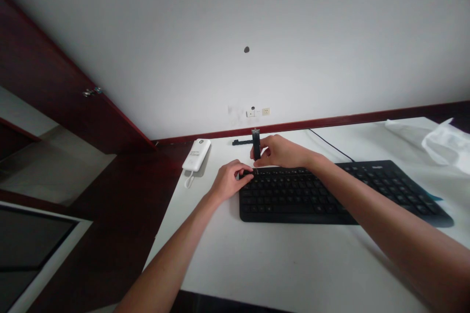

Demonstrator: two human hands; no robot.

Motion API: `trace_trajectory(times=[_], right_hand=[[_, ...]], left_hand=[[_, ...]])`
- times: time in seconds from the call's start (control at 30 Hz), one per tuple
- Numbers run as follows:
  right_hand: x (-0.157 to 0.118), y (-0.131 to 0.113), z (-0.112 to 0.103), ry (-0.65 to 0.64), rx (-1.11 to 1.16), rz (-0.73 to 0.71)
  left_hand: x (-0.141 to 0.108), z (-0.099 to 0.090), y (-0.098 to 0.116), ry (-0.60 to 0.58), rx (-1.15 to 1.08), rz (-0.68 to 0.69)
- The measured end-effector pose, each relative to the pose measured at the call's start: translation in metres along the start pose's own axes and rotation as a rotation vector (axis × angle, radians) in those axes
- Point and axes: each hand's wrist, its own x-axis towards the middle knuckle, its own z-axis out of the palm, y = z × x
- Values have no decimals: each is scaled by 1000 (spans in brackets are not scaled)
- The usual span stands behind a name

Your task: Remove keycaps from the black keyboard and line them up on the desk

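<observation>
A black keyboard lies flat on the white table. At its far left corner is my left hand, closed, with thumb and curled fingers gripping the corner. Above the keyboard's far edge, my right hand is closed on a short, flat black bar with a paler tip. The bar stands upright between thumb and fingers; its exact kind does not show. Just behind it, a thin dark strip rests on the table, partly hidden by the bar and hand.
A white power bank with a short cable loop lies at the table's left edge. Crumpled white plastic is at the right. The keyboard's black cord runs back toward the wall. A dark red door stands at left.
</observation>
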Motion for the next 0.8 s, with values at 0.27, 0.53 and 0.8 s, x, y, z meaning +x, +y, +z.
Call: trace_trajectory(times=[0.27, 0.53, 0.8], right_hand=[[0, 3, -5, -95, 10, 28], [3, 17, -6, -88, 100, 33], [8, 38, -3, -151, 158, 7]], left_hand=[[1, -1, 7, 3, 62, 46], [5, 10, 8, 5, 99, 89], [6, 9, 14, 12, 138, 68]])
